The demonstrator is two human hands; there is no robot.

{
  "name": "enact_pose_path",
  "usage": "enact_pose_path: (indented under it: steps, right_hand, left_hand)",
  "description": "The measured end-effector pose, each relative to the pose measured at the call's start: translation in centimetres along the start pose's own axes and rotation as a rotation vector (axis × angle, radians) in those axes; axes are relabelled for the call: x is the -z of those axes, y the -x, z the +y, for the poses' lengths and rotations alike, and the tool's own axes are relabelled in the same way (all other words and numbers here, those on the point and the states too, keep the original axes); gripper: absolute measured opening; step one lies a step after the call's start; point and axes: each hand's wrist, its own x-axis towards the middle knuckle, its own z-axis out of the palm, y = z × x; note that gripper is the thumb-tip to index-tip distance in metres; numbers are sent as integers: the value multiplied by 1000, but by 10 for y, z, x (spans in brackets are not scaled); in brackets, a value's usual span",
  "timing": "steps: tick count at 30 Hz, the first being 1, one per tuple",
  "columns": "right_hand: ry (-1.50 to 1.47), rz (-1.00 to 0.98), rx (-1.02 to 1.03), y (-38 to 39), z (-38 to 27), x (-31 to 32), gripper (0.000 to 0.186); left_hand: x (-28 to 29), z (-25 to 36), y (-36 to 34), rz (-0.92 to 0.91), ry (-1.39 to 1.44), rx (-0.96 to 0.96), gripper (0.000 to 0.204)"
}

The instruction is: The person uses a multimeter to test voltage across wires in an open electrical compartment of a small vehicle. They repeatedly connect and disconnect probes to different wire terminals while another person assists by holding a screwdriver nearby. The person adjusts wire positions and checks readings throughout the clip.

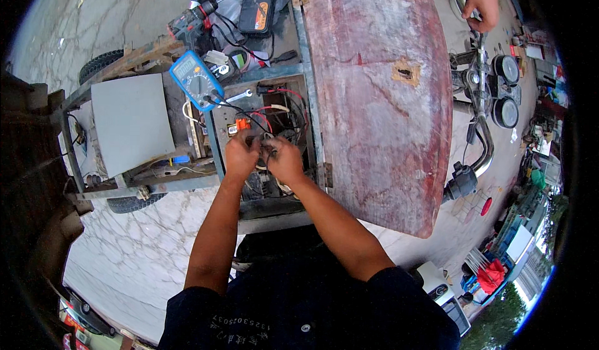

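we look straight down at our two bare hands working close together in an open compartment [215, 144] of a vehicle frame. the left hand [242, 153] and right hand [285, 161] almost meet, fingers curled inward; the tips are lost among dark wiring, so we cannot tell whether they grip anything. wires [288, 91], red and black, lie around and beyond them inside the compartment, with an orange connector [242, 124] just ahead of the left hand. a blue meter [194, 81] leans at the far left corner, face up, probably so its dial can be read while its black leads [234, 106] reach in. a wrench [240, 96] lies beside it, seemingly within easy reach. the worn red lid [380, 100] is hinged along our right, presumably swung aside for access. beyond the meter are a drill [188, 26] and a black case [257, 8]; to the left, a grey panel [133, 122]. at upper right, another person's hand [483, 6] is at the handlebar [480, 94], its fingers curled; we cannot tell why.
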Motion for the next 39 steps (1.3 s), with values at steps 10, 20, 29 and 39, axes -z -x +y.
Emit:
enact_pose_path:
  steps: [10, 20, 29, 39]
  right_hand:
    - [11, 16, -24, -4, 15, -3, 15]
    - [86, -161, -87, -3, 7, 8, 16]
    - [87, -197, -139, -8, -1, 12, 21]
    - [25, -181, -98, -9, 17, 13, 14]
  left_hand:
    - [-8, -8, -2, -155, 640, 394, 16]
    - [-7, 8, -9, -284, 692, 698, 7]
    - [-16, 3, -9, -247, 855, 749, 9]
    - [-30, -8, -7, -235, 1112, 704, 13]
